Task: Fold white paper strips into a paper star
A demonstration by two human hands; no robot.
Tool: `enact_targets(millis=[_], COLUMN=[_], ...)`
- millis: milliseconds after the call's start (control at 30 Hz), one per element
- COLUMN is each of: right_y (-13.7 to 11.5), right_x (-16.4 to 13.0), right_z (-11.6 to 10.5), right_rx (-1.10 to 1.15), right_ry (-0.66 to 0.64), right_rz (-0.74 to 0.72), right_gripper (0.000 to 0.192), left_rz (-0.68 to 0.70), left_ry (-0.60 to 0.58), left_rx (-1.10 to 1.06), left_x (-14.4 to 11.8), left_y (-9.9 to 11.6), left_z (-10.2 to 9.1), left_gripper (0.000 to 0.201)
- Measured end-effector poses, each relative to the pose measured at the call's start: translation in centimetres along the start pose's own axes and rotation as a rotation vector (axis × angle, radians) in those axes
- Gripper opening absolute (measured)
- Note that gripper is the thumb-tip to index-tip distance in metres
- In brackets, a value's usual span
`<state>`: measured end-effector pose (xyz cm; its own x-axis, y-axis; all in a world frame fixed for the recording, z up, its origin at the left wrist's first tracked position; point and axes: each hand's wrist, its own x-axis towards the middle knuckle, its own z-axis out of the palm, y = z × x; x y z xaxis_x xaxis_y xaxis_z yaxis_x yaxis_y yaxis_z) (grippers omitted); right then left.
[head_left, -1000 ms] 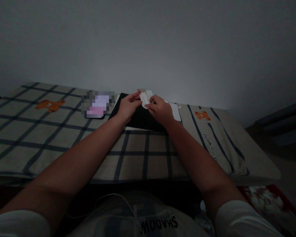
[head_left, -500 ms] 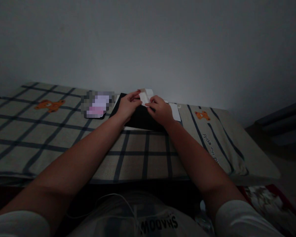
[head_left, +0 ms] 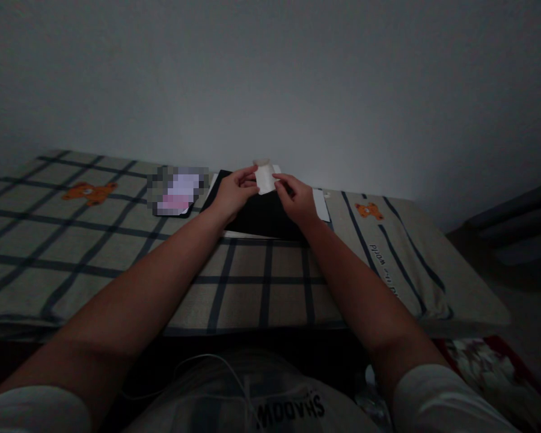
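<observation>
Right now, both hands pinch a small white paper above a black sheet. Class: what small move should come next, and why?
Probably press the fold flat: the left hand and right hand each pinch a side of the small white paper, held just above the black sheet, apparently mid-fold.

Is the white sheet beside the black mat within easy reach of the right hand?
Probably yes: the right hand sits just left of the white sheet, nothing between, though it pinches the small paper.

Dim room, plain grey wall (head_left: pixel 297 72), checked bear-print bedding (head_left: pixel 72 240), pillow (head_left: pixel 410 258)
</observation>
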<state>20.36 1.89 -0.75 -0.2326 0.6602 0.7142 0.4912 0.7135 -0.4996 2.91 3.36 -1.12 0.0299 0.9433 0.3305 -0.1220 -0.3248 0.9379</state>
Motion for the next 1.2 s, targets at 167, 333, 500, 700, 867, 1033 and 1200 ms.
enact_targets(millis=[167, 333, 500, 700, 867, 1033, 1200], right_y=[1.3, 2.2, 3.2, 3.7, 3.7, 3.7, 3.7], right_x=[0.2, 0.7, 0.9, 0.4, 0.4, 0.5, 0.5], right_z=[0.5, 0.1, -0.4, -0.1, -0.1, 0.0, 0.2], right_rx=[0.221, 0.146, 0.026, 0.291, 0.450, 0.579, 0.682], right_ry=[0.034, 0.064, -0.016, -0.138, -0.103, -0.092, -0.073], right_rz=[0.210, 0.253, 0.143, 0.338, 0.469, 0.561, 0.629], right_gripper=[0.037, 0.040, 0.037, 0.043, 0.042, 0.040, 0.040], left_rz=[0.024, 0.005, -0.031, -0.022, -0.008, 0.014, 0.005], left_ry=[-0.064, -0.217, -0.342, -0.395, -0.389, -0.405, -0.417], left_rx=[0.020, 0.119, 0.160, 0.204, 0.232, 0.238, 0.220], left_x=[-0.1, -0.6, -0.9, -1.0, -1.1, -1.1, -1.3], left_y=[0.0, 0.5, 1.2, 1.6, 1.5, 1.6, 1.9], left_z=[0.0, 0.0, 0.1, 0.1, 0.0, 0.0, 0.3], left_gripper=[0.058, 0.056, 0.054, 0.052, 0.054, 0.053, 0.054])
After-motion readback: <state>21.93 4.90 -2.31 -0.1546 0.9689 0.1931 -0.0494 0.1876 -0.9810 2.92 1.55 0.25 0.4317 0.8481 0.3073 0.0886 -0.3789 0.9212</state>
